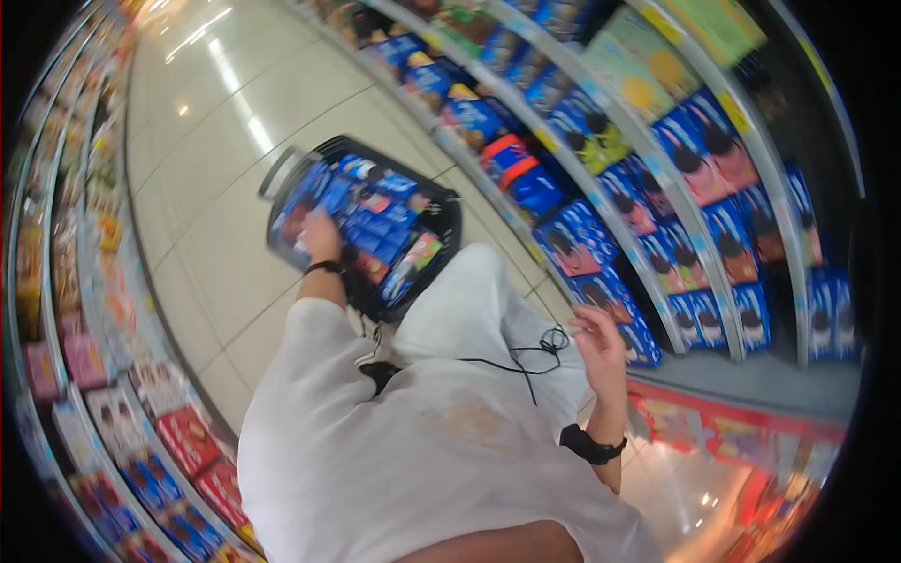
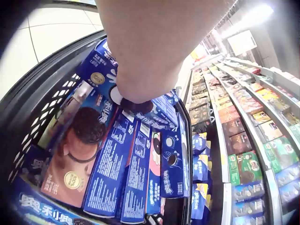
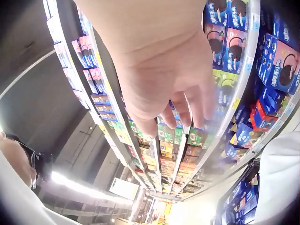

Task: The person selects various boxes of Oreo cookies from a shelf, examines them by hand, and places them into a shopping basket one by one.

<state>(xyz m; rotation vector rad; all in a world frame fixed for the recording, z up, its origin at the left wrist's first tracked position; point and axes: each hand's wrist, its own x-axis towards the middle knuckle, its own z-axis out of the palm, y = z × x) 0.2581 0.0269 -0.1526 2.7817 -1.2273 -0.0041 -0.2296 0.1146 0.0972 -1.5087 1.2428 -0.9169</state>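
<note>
White clothing point(image 1: 441, 441) hides floor point(image 1: 216, 122) between basket point(image 1: 450, 220) and shelves point(image 1: 648, 291).

Basket point(image 1: 450, 223) of boxes point(image 1: 375, 218) on the floor point(image 1: 216, 141) ahead, between shelves point(image 1: 657, 188), seemingly nearer the right-hand ones.

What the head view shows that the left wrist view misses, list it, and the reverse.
Head view only: the right grip, raised and empty, the person's white clothing, and the basket's handle. Left wrist view only: the small print on the backs of the blue boxes and a brown box with a cookie picture among them. Both: the left grip down on the boxes inside the black basket.
</note>
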